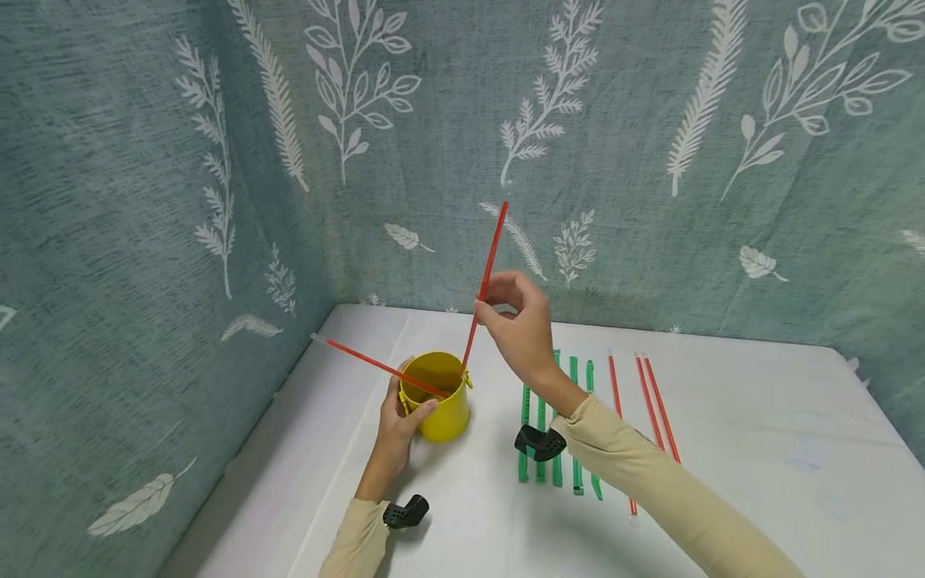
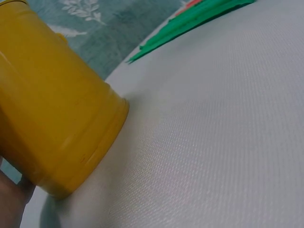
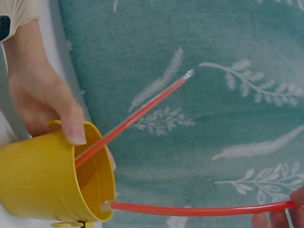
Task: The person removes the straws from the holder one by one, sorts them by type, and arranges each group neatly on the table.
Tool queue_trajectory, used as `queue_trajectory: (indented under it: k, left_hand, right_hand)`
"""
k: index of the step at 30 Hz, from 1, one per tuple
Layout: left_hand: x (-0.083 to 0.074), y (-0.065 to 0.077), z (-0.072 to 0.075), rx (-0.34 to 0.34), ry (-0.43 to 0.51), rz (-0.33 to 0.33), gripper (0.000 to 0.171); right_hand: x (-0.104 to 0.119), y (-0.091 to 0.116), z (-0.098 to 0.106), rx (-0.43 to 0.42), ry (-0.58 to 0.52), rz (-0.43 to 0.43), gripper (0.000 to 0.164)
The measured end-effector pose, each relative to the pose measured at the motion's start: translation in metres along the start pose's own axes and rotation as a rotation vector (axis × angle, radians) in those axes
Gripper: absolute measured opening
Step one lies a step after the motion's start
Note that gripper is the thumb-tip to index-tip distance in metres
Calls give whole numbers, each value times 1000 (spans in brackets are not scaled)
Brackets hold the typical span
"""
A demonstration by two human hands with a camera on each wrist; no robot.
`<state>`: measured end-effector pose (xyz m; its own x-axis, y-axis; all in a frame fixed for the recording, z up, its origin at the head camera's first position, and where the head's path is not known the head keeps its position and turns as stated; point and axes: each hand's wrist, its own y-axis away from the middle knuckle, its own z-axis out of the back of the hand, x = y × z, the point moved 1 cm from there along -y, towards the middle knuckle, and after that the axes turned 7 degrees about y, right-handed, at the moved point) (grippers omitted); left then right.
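Note:
A small yellow bucket (image 1: 446,421) stands on the table at left of centre, its mouth tilted toward the head camera's view. My left hand (image 1: 393,433) grips its left side, thumb at the rim. One thin red stick in a clear wrapper (image 1: 364,358) leans out of the bucket to the left. Between thumb and fingers, my right hand (image 1: 526,331) pinches a second red stick (image 1: 495,247) above the bucket. In the right wrist view, this stick's clear-wrapped lower end (image 3: 105,206) is at the bucket's mouth, near the rim.
Right of the bucket, several green wrapped sticks (image 1: 541,470) lie side by side on the white table (image 1: 780,449). Beyond them lie a few red sticks (image 1: 650,401), partly behind my right forearm. A patterned green curtain (image 1: 448,144) hangs behind and to the left.

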<state>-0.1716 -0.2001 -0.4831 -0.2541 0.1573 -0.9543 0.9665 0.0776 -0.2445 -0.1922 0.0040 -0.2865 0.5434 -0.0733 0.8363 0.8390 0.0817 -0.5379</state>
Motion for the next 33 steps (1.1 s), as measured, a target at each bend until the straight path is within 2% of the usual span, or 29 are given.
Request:
queue_trajectory:
  k: [2,8,16,23,33]
  left_hand:
    - [0,-1,0,0,1,1,72]
    - [-3,-1,-1,-8,10,26,72]
    - [-27,5,-12,2,-40,43,74]
    - [-6,0,0,-17,-9,26,72]
    - [0,0,-1,-7,-20,0,74]
  right_hand:
    - [-1,-1,5,-17,-20,-2,22]
    - [-25,-2,21,-51,-41,-25,25]
    - [-38,0,49,-93,-50,-2,27]
    - [-43,2,68,-114,-4,-6,25]
    - [-47,10,88,-140,34,-43,23]
